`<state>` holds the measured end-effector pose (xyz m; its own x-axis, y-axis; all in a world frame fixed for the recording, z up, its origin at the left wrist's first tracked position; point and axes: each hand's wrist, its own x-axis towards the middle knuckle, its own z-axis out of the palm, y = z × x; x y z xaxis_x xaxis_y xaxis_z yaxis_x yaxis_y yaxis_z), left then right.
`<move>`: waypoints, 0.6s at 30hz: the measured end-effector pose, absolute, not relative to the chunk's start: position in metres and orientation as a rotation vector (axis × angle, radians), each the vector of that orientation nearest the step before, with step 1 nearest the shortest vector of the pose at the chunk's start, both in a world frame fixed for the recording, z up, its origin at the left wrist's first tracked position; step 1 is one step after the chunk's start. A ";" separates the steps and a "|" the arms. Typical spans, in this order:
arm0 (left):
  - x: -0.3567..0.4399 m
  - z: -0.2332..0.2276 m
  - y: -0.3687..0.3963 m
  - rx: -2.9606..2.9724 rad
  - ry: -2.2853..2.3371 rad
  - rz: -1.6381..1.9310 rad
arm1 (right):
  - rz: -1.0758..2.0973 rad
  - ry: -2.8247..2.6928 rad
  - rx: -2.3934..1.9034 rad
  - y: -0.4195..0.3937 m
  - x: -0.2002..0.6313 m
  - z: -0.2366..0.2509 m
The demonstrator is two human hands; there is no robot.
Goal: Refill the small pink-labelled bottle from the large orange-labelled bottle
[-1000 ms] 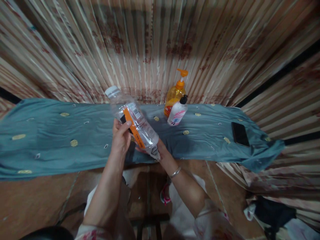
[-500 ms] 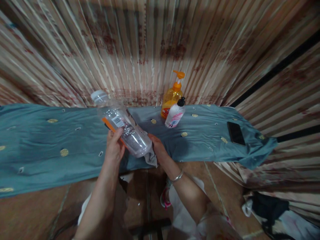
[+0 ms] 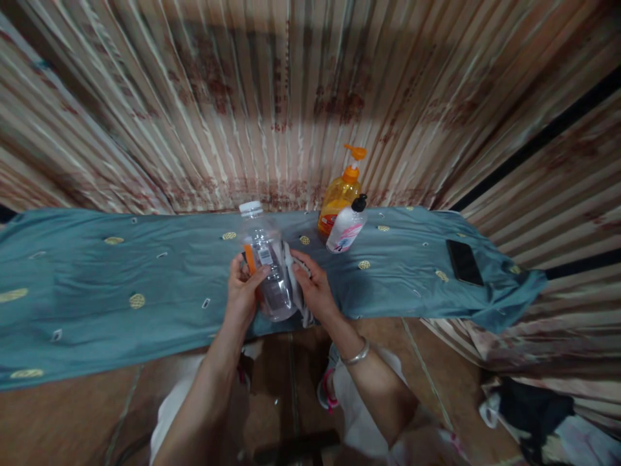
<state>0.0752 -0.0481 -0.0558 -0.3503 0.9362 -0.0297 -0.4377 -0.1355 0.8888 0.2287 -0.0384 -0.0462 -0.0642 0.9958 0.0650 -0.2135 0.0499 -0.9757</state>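
Clear plastic bottle [image 3: 268,272], white-capped, orange-labelled, upright over teal cloth [image 3: 121,278] on tabletop, gripped between both hands. Left hand [image 3: 242,294] fingers curled round its label side; right hand [image 3: 315,291] fingers pressing a pale rag [image 3: 297,285] against its other side. Behind: one orange pump bottle [image 3: 339,197], one white pump bottle [image 3: 345,228], one phone [image 3: 464,262].
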 end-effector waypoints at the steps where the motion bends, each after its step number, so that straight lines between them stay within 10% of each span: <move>1: 0.078 -0.057 -0.050 0.684 1.062 1.681 | 1.268 -1.141 -0.968 -0.039 0.229 -0.042; 18: 0.097 -0.045 -0.073 0.645 1.016 1.423 | 1.234 -1.045 -0.909 -0.017 0.252 -0.022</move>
